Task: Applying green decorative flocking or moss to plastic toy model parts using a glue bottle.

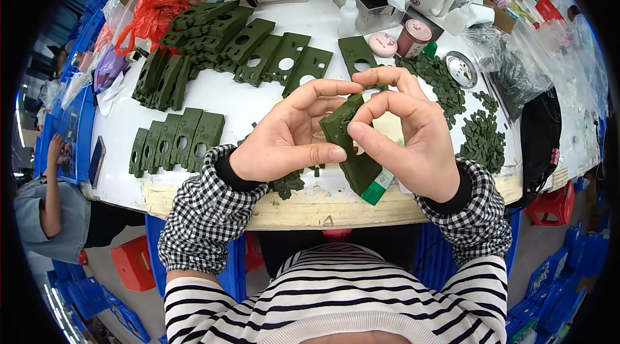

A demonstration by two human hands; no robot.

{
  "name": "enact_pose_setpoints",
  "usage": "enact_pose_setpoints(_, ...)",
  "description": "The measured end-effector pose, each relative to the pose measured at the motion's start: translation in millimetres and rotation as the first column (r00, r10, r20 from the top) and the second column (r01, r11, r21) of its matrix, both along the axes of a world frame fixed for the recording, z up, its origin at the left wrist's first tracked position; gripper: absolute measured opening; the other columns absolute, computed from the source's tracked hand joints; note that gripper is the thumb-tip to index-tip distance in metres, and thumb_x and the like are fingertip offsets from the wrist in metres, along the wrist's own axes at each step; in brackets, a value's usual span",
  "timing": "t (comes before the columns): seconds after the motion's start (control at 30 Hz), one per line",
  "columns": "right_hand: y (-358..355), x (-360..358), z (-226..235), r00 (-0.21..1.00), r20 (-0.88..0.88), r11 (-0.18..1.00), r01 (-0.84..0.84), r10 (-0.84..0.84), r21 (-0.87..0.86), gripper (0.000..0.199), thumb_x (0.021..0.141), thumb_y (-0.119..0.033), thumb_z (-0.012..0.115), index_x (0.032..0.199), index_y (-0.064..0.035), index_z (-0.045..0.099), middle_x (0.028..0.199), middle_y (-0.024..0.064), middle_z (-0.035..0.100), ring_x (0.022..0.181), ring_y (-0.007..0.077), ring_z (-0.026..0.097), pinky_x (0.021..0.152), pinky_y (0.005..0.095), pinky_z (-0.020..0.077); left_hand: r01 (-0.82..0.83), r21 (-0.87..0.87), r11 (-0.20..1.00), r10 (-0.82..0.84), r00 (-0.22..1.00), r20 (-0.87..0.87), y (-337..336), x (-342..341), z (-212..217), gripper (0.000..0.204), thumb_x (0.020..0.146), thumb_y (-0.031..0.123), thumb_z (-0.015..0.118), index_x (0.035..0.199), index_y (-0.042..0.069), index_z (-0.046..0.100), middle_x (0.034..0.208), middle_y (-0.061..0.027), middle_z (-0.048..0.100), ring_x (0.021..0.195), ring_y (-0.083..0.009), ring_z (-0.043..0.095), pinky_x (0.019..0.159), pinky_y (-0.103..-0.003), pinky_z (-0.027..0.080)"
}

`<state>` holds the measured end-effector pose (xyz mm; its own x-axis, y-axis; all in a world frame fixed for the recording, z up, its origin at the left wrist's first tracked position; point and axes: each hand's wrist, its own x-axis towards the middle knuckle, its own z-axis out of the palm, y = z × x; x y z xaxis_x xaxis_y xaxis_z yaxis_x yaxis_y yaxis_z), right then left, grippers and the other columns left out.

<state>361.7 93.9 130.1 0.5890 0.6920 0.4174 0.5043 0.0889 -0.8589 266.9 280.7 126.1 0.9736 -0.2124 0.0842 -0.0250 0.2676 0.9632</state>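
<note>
A dark green moulded plastic panel (356,170) is held tilted above the near part of the table. My left hand (290,131) grips its left side, thumb against the near face and fingers behind. My right hand (413,137) is closed at the panel's upper right edge, thumb and index finger pressed together there; whether a small part sits between them is hidden. Below the panel lies a white and green tube (385,179), partly covered. Small green pieces (287,184) lie by my left wrist, and a larger heap of small green pieces (439,82) spreads beyond my right hand.
Several green panels with round holes (184,137) stand in a row at left; more are stacked (213,34) behind them. A white dropper bottle (349,11), a pink-lidded jar (413,37) and a round metal tin (461,69) stand farther back. Another person (48,215) sits at far left.
</note>
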Motion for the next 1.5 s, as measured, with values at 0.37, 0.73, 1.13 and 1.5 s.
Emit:
enact_pose_setpoints(0.37,0,-1,-2,0.999,0.034,1.0,0.016,-0.015,-0.018,0.008,0.075,-0.012,0.074,0.078,-0.0083,0.067,0.115,0.0121,0.059,0.11,0.0262,0.05,0.1,0.0403,0.0362,-0.012,0.012,1.0,0.012,1.0,0.006,-2,0,-1,0.065,0.084,-0.008,0.065,0.141,0.003,0.036,0.133,-0.0103,0.047,0.12,-0.0159,0.05,0.09,-0.029,0.053)
enact_pose_setpoints(0.73,-1,-2,0,0.992,0.119,0.999,0.05,-0.048,-0.013,0.014,0.075,-0.013,0.074,0.075,-0.008,0.061,0.111,0.0122,0.057,0.108,0.0267,0.05,0.097,0.0393,0.0377,-0.007,0.008,1.0,0.006,0.999,0.039,-2,0,-1,0.068,0.084,-0.007,0.067,0.144,0.003,0.035,0.139,-0.0114,0.046,0.125,-0.0174,0.047,0.094,-0.031,0.051)
enact_pose_setpoints(1.13,-9,17,11,0.975,0.139,0.977,-0.189,0.174,0.101,0.031,0.081,-0.014,0.071,0.107,-0.0033,0.057,0.113,0.0147,0.056,0.11,0.0266,0.052,0.098,0.0387,0.0378,0.186,-0.24,0.953,-0.213,0.973,-0.093,4,-2,-2,0.092,0.088,0.025,0.066,0.155,0.004,0.006,0.143,-0.0151,0.042,0.126,-0.0242,0.051,0.102,-0.044,0.045)
enact_pose_setpoints(1.5,-8,22,19,0.859,0.358,0.927,-0.369,0.366,-0.065,0.044,0.081,-0.017,0.073,0.121,-0.0046,0.061,0.12,0.011,0.06,0.115,0.0299,0.049,0.101,0.0429,0.0364,0.208,-0.219,0.953,-0.248,0.953,-0.175,5,-7,4,0.093,0.09,0.028,0.062,0.156,0.007,0.0,0.154,-0.0119,0.023,0.128,-0.023,0.046,0.097,-0.041,0.048)
